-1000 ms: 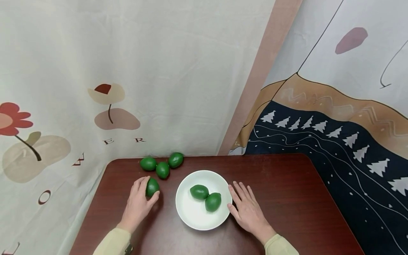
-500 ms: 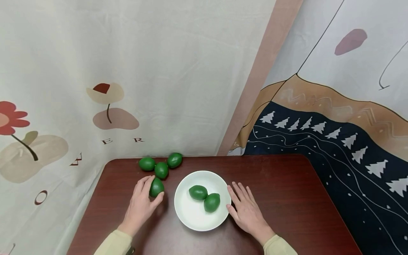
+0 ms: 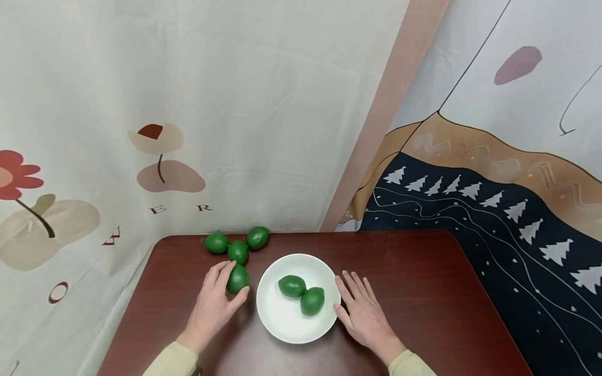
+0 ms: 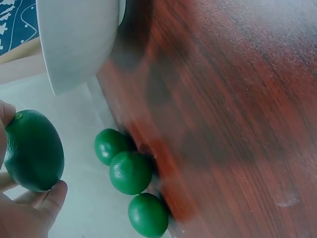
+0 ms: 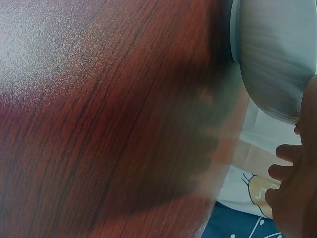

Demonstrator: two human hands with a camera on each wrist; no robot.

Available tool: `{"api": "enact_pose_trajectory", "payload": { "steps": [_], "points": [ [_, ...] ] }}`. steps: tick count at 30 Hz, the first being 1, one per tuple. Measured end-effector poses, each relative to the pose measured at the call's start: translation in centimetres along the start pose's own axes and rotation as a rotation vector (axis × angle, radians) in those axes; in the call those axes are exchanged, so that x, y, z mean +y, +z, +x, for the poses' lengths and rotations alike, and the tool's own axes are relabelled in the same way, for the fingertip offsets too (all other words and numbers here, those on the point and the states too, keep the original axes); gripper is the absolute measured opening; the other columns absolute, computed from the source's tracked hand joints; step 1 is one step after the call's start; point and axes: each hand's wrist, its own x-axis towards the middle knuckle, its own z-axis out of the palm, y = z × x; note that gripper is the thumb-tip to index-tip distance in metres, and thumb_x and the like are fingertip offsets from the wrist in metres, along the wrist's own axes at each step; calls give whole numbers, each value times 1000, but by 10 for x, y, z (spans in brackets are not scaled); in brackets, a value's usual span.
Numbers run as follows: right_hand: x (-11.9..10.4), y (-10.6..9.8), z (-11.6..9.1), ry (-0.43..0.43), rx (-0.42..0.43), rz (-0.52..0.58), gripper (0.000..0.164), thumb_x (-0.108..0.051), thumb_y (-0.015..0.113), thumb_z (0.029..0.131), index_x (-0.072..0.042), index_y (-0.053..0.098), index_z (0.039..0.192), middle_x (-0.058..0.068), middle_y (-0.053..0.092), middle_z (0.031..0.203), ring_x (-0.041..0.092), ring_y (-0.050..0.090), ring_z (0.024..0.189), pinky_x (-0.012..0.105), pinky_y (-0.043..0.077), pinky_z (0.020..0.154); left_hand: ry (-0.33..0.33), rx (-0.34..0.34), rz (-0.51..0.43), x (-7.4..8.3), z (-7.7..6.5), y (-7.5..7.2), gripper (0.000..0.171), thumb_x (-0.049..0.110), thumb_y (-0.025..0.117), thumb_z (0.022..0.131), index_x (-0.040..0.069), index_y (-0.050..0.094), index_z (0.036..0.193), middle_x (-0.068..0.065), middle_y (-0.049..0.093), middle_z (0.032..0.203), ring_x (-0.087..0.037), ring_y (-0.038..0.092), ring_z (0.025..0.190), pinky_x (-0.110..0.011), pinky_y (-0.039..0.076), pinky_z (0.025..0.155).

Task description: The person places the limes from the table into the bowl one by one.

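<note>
My left hand [image 3: 212, 307] pinches a green lime [image 3: 238, 280] between thumb and fingers, just left of a white bowl [image 3: 282, 325]. In the left wrist view this lime [image 4: 34, 150] is held up, with a fingertip at its lower end and the bowl's outer wall [image 4: 77, 44] above it. Two limes, one left [image 3: 291, 286] and one right [image 3: 312, 302], lie touching inside the bowl. My right hand [image 3: 364, 316] has its fingers extended, with fingertips right at the bowl's right rim. The right wrist view shows the bowl's side [image 5: 277, 54] beside that hand.
Three more limes sit together near the table's back left edge: one left [image 3: 216, 243], one middle [image 3: 238, 252], one right [image 3: 257, 238]. The dark red wooden table [image 3: 414, 277] ends against a pale printed curtain [image 3: 263, 130]. A navy tree-patterned cloth [image 3: 451, 209] hangs at the right.
My left hand has moved right with the lime, closer to the bowl. The right hand stays at the bowl's rim, and the other limes keep their places.
</note>
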Motion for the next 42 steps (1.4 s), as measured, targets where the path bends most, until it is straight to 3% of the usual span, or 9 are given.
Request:
{"api": "enact_pose_trajectory", "payload": {
  "steps": [9,18,30,42],
  "points": [
    [-3,3,-1,-8,19,21,64,-38,60,102,-8,44,157,18,43,160,39,38,149,59,29,120,40,8,-17,8,-1,-2,64,17,86,73,0,64,131,-18,60,126,-33,58,115,-25,41,97],
    [-2,1,1,0,8,16,64,-39,58,103,-8,44,157,18,42,161,40,38,149,59,28,121,33,-59,-9,17,3,0,66,18,86,75,1,63,134,-18,58,131,-32,59,118,-46,55,89],
    [-1,0,0,-1,11,7,64,-41,57,103,-9,44,157,17,42,161,40,39,149,59,30,120,64,-102,-47,25,2,7,64,19,87,75,1,64,132,-18,58,130,-33,60,115,-48,59,86],
    [0,1,-1,3,9,12,64,-40,57,103,-9,44,157,18,42,160,39,38,149,59,29,120,106,-160,-60,32,0,15,63,20,88,75,4,66,131,-14,60,131,-28,60,112,-42,60,80]
  ]
}}
